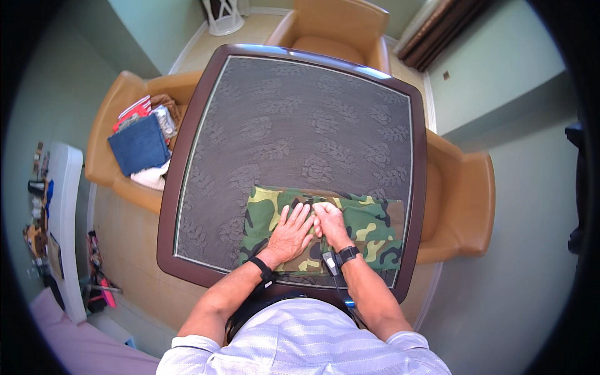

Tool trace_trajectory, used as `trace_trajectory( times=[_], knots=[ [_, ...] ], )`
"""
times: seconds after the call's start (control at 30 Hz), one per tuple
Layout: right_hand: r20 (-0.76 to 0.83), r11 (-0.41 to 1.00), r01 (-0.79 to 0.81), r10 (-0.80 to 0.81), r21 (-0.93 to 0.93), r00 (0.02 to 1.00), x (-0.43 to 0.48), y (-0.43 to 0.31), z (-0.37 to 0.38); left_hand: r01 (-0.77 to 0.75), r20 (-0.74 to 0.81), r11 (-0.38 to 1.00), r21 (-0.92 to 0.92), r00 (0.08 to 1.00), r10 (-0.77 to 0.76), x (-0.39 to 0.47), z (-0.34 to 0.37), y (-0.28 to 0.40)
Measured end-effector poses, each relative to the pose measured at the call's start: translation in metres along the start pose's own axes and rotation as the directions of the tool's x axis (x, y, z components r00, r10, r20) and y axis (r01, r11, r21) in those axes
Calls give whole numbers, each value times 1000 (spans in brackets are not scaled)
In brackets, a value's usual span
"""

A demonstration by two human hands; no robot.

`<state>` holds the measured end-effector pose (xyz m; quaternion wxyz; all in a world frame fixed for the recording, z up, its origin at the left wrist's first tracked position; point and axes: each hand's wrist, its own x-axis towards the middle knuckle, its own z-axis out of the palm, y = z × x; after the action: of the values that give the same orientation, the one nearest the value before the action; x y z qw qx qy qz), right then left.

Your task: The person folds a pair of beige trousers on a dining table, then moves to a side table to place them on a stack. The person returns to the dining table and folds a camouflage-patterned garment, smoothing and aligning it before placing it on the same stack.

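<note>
A camouflage-patterned cloth garment (370, 225), laid out flat in a wide rectangle, lies near the front edge of the dark table (290, 126). My left hand (289, 236) rests palm down on its middle, fingers slightly apart. Just to the right, my right hand (329, 222) has its fingers curled and pinches the cloth near the garment's upper middle. The two hands are close together. What exactly lies between the right fingertips is partly hidden by the hand. Each wrist wears a black strap.
Tan armchairs stand left (105, 140), right (461, 206) and at the far side (347, 21) of the table. On the left chair lie a folded dark blue cloth (140, 145) and other clothes. A white shelf (65, 225) stands further left.
</note>
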<state>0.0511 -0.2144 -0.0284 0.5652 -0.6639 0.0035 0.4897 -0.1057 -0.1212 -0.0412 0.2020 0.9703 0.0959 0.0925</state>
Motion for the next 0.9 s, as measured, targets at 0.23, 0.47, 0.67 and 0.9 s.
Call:
trace_trajectory(
  times=[0.23,0.47,0.67,0.9],
  knots=[
    [-48,999,-2,0,-35,999,4,7,3,108,-40,992,61,994,-106,-39,-20,-30],
    [-27,999,16,-18,-41,999,3,5,4,290,-41,952,93,957,-288,-90,-33,-51],
    [-25,999,22,-23,-33,999,4,9,4,345,-69,929,132,939,-338,-97,-59,-54],
    [-36,1000,14,-15,-26,999,5,10,5,65,-31,993,99,998,-62,-29,-56,-51]
  ],
)
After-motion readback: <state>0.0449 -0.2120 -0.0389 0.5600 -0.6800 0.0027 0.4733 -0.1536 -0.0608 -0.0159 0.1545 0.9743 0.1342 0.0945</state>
